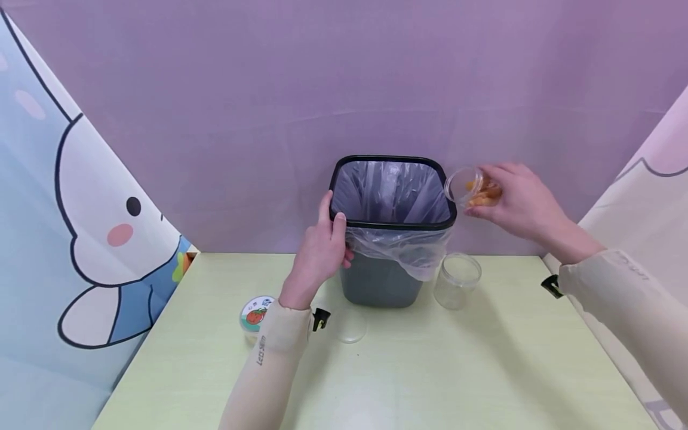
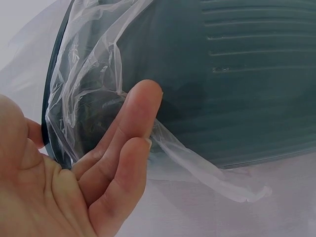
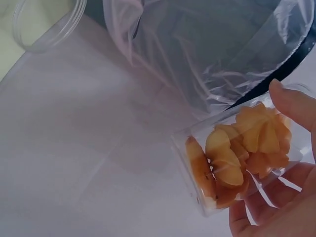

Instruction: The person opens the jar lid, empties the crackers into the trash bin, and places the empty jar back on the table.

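A dark grey trash bin (image 1: pixel 380 280) stands upright at the back of the table, lined with a translucent plastic bag (image 1: pixel 395 191) folded over its black rim. My left hand (image 1: pixel 321 245) holds the bin's left front corner, its other fingers along the outside wall (image 2: pixel 222 98). At the right rim, my right hand (image 1: pixel 518 194) grips a clear plastic jar (image 3: pixel 197 163), tipped on its side with its mouth toward the bin. Orange-brown pieces (image 3: pixel 227 158) lie inside this jar; their exact kind is unclear.
Right of the bin stands a second clear jar (image 1: pixel 457 283). A clear round lid (image 1: pixel 351 327) lies in front of the bin. Partly behind my left sleeve sits a tub with a tomato picture on its lid (image 1: pixel 256 312). A purple cloth (image 1: pixel 242 119) hangs behind the table.
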A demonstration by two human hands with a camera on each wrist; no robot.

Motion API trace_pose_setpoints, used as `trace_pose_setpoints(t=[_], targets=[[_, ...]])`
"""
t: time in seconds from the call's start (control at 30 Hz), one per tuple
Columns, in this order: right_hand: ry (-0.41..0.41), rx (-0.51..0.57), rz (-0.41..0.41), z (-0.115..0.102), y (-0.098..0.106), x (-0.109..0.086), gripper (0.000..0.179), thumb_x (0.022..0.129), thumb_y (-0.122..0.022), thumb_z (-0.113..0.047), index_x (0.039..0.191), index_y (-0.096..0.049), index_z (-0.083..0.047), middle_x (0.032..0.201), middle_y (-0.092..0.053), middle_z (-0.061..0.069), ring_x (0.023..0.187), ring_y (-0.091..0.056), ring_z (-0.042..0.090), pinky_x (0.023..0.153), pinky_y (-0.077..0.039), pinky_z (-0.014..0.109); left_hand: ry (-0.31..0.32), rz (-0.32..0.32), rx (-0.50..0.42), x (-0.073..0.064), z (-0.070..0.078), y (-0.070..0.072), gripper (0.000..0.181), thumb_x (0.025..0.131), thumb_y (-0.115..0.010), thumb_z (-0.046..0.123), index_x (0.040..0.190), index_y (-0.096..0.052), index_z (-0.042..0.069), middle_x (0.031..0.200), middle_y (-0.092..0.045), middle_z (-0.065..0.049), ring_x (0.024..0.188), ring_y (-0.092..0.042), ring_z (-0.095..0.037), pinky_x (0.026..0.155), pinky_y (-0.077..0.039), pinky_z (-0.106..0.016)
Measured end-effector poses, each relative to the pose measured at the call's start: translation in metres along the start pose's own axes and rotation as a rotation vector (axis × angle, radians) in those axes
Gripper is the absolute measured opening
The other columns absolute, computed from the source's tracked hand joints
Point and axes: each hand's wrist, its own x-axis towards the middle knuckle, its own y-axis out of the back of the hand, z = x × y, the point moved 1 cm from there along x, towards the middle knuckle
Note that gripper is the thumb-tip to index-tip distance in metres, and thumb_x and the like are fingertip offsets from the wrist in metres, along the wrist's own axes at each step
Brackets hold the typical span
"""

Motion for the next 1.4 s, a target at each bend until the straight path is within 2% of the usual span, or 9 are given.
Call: trace_pose_setpoints(t=[0.47, 0.63, 0.83, 1.07, 1.27, 1.4], targets=[[0.146, -0.174, 0.074, -0.002, 0.004, 0.017, 0.076, 0.074, -0.088, -0.021, 0.138, -0.054, 0.001, 0.128, -0.056, 0.025, 0.114, -0.045, 0.046, 0.094, -0.037, 0.064, -0.003, 0.02, 0.02, 0.0, 0.0, -0.002, 0.059, 0.108, -0.029, 0.042, 0.16, -0.004, 0.029, 0.061, -0.066, -0.003, 0.048, -0.064, -0.017, 0.066, -0.049, -0.04], [0.196, -0.2, 0.117, -0.001, 0.003, 0.02, 0.072, 0.072, -0.088, -0.018, 0.134, -0.056, 0.001, 0.124, -0.057, 0.024, 0.112, -0.046, 0.046, 0.09, -0.037, 0.063, 0.005, 0.049, 0.066, 0.0, 0.0, -0.003, 0.059, 0.107, -0.029, 0.043, 0.16, -0.006, 0.029, 0.06, -0.064, -0.001, 0.05, -0.063, -0.016, 0.063, -0.048, -0.041], [0.228, -0.23, 0.108, -0.002, 0.002, 0.022, 0.075, 0.071, -0.089, -0.016, 0.136, -0.055, 0.0, 0.126, -0.056, 0.024, 0.114, -0.046, 0.046, 0.092, -0.036, 0.062, -0.003, 0.084, 0.125, 0.0, -0.001, -0.005, 0.06, 0.107, -0.029, 0.046, 0.16, -0.009, 0.027, 0.057, -0.061, 0.0, 0.051, -0.061, -0.017, 0.057, -0.046, -0.041], [0.315, -0.271, 0.157, -0.002, 0.002, 0.025, 0.076, 0.068, -0.09, -0.011, 0.135, -0.056, -0.001, 0.125, -0.057, 0.023, 0.113, -0.047, 0.046, 0.091, -0.036, 0.063, -0.029, 0.081, 0.132, 0.0, -0.003, -0.005, 0.06, 0.107, -0.03, 0.045, 0.16, -0.008, 0.028, 0.057, -0.061, 0.0, 0.051, -0.059, -0.017, 0.057, -0.046, -0.04], [0.36, -0.314, 0.164, -0.005, 0.001, 0.027, 0.076, 0.066, -0.09, -0.007, 0.134, -0.057, 0.002, 0.126, -0.057, 0.024, 0.111, -0.047, 0.045, 0.091, -0.037, 0.062, -0.024, 0.077, 0.135, 0.0, -0.003, -0.005, 0.059, 0.107, -0.028, 0.047, 0.159, -0.008, 0.029, 0.057, -0.061, 0.001, 0.05, -0.059, -0.017, 0.056, -0.046, -0.04], [0.421, -0.328, 0.201, -0.005, -0.001, 0.029, 0.076, 0.064, -0.09, -0.003, 0.132, -0.058, 0.003, 0.124, -0.058, 0.024, 0.111, -0.048, 0.044, 0.092, -0.037, 0.061, -0.031, 0.086, 0.143, 0.0, -0.003, -0.004, 0.059, 0.107, -0.029, 0.045, 0.159, -0.009, 0.028, 0.056, -0.061, 0.001, 0.05, -0.059, -0.017, 0.057, -0.046, -0.041]])
